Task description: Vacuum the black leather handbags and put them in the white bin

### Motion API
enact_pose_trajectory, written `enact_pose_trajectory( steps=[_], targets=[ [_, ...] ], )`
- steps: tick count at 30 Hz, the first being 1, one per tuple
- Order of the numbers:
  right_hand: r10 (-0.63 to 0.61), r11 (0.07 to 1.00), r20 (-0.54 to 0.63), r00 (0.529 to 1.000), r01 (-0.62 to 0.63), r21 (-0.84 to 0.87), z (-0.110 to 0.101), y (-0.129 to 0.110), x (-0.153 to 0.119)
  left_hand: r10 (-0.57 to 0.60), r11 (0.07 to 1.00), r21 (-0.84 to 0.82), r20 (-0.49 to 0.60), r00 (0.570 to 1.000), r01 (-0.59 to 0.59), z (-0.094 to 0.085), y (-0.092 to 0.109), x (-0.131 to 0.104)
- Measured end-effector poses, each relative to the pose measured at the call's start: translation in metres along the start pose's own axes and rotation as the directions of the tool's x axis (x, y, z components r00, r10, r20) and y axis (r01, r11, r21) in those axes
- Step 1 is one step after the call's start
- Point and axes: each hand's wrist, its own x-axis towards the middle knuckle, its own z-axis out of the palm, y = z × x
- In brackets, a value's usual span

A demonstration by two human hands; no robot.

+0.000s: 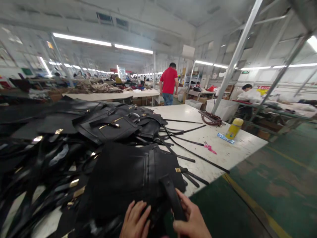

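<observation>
A black leather bag piece [119, 172] with a stitched band and a small gold fitting lies flat before me on the white table. My left hand [136, 219] rests on its near edge, fingers stretched out and slightly apart. At the table's edge my right hand [190, 216] is closed around a black leather strap [172, 198], thumb on the near side. The strap's upper end lies over the bag piece; its lower end runs out of view. More black bag pieces [114, 127] with gold hardware are heaped behind and to the left.
Loose black straps [193, 153] stick out across the white table [183, 112]. Pink-handled scissors [210, 147], a yellow bottle [234, 129], a blue-white packet [226, 138] and a brown strap bundle [211, 118] lie rightward. A person in red [168, 81] stands beyond the table; another sits at right.
</observation>
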Motion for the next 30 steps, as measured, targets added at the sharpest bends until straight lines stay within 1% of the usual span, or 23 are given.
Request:
enact_pose_trajectory(
  steps=[2, 3, 5, 6, 7, 8, 10, 12, 15, 18, 21, 24, 25, 27, 29, 30],
  targets=[
    [0.003, 1.0, -0.054, 0.999, -0.005, -0.024, 0.004, -0.014, -0.01, -0.164, 0.98, -0.107, 0.015, 0.986, 0.165, -0.008, 0.006, 0.004],
    [0.012, 0.999, -0.067, 0.998, -0.015, -0.033, 0.005, -0.021, -0.014, -0.267, 0.95, -0.164, 0.006, 0.964, 0.264, -0.011, 0.008, 0.007],
    [0.043, 0.998, -0.051, 0.998, -0.045, -0.051, 0.008, -0.031, -0.02, -0.457, 0.86, -0.262, -0.012, 0.889, 0.438, -0.013, 0.01, 0.012],
    [0.065, 0.996, -0.026, 0.998, -0.066, -0.059, 0.009, -0.034, -0.023, -0.529, 0.814, -0.294, -0.02, 0.849, 0.501, -0.013, 0.01, 0.015],
    [0.087, 0.994, 0.007, 0.996, -0.087, -0.065, 0.011, -0.036, -0.025, -0.577, 0.78, -0.314, -0.026, 0.816, 0.542, -0.013, 0.008, 0.017],
    [0.107, 0.993, 0.054, 0.993, -0.103, -0.066, 0.013, -0.036, -0.027, -0.606, 0.759, -0.323, -0.03, 0.795, 0.566, -0.013, 0.007, 0.019],
    [0.131, 0.991, 0.167, 0.977, -0.122, -0.063, 0.02, -0.032, -0.029, -0.622, 0.749, -0.313, -0.029, 0.783, 0.584, -0.011, 0.003, 0.021],
    [0.171, 0.984, 0.242, 0.955, -0.154, -0.085, 0.027, -0.025, -0.026, -0.618, 0.756, -0.283, -0.013, 0.786, 0.59, -0.009, 0.0, 0.022],
    [0.23, 0.969, 0.226, 0.947, -0.2, -0.146, 0.036, -0.013, -0.016, -0.612, 0.769, -0.232, 0.004, 0.791, 0.596, -0.005, -0.002, 0.021],
    [0.213, 0.974, 0.216, 0.953, -0.189, -0.127, 0.043, -0.003, -0.001, -0.611, 0.777, -0.193, -0.002, 0.792, 0.599, -0.004, -0.001, 0.02],
    [0.203, 0.978, 0.19, 0.96, -0.191, -0.082, 0.052, 0.002, 0.017, -0.589, 0.803, -0.147, -0.045, 0.807, 0.578, -0.002, -0.001, 0.02],
    [0.206, 0.978, 0.162, 0.965, -0.198, -0.065, 0.068, 0.0, 0.04, -0.548, 0.836, -0.088, -0.095, 0.831, 0.541, 0.001, -0.004, 0.019],
    [0.181, 0.983, 0.15, 0.972, -0.175, -0.054, 0.074, -0.002, 0.048, -0.534, 0.846, -0.072, -0.108, 0.839, 0.529, 0.003, -0.005, 0.017],
    [0.078, 0.997, 0.102, 0.992, -0.076, -0.027, 0.085, -0.01, 0.061, -0.502, 0.864, -0.042, -0.126, 0.856, 0.501, 0.009, -0.009, 0.013],
    [-0.043, 0.999, 0.041, 0.998, 0.043, -0.007, 0.088, -0.019, 0.066, -0.484, 0.874, -0.016, -0.141, 0.864, 0.487, 0.016, -0.011, 0.008],
    [-0.077, 0.997, 0.028, 0.997, 0.077, -0.006, 0.087, -0.022, 0.066, -0.483, 0.873, 0.003, -0.146, 0.863, 0.488, 0.02, -0.012, 0.006]
  ],
)
